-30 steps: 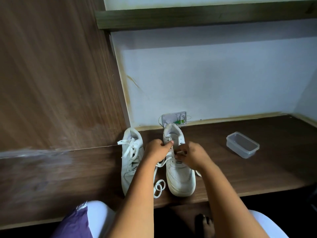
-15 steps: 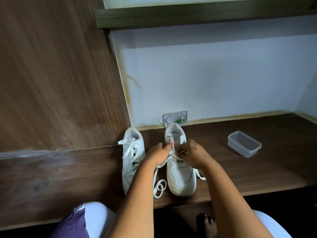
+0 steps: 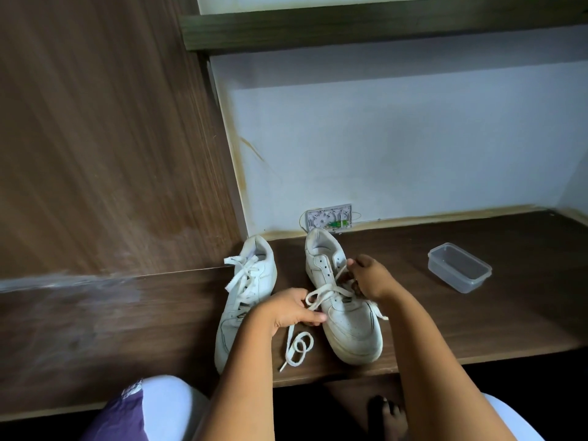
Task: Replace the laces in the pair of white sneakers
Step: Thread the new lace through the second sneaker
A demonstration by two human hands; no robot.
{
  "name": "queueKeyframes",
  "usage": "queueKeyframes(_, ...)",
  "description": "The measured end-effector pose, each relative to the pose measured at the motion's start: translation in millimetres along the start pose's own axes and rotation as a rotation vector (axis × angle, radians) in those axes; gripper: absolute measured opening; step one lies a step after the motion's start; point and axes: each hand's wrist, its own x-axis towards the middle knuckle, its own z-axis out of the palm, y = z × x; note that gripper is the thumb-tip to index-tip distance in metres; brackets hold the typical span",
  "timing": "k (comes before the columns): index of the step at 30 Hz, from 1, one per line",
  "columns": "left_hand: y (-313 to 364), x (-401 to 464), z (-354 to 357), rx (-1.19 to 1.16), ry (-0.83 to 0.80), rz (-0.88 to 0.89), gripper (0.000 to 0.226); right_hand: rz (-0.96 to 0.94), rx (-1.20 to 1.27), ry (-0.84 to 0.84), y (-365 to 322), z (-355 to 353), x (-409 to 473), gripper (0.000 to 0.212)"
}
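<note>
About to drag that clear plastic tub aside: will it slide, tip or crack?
The clear tub looks thin-walled and empty, so probably very light. It sits flat, low and wide on the smooth wooden shelf, so it should slide rather than tip. Thin plastic may flex under a hard pinch.

White sneakers [image 3: 345, 300], white laces [image 3: 299, 346], dark brown wood-grain desk [image 3: 477, 313].

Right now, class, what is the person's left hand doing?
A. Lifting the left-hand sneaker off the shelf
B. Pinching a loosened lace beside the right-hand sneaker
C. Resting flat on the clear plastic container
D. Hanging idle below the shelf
B: the left hand pinches the white lace pulled out from the right-hand sneaker, while the clear plastic container sits untouched far to the right.
</note>
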Motion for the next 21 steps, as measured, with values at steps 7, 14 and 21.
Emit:
queueKeyframes(7, -7.8, 0.0, -5.4, 0.23, 0.112, -0.174, 0.014, 0.088, 0.388, 0.521, -2.5, -43.5, 0.5, 0.031)
queueKeyframes(14, -8.9, -6.5, -12.4, 0.134, 0.223, -0.201, 0.018, 0.01, 1.01, 0.71, -15.9, -80.3, -16.5, 0.017)
queueKeyframes(21, -4.1, -10.9, -10.8, 0.135, 0.274, -0.19, 0.02, -0.073, 0.871, 0.842, -18.0, -76.3, -18.1, 0.02)
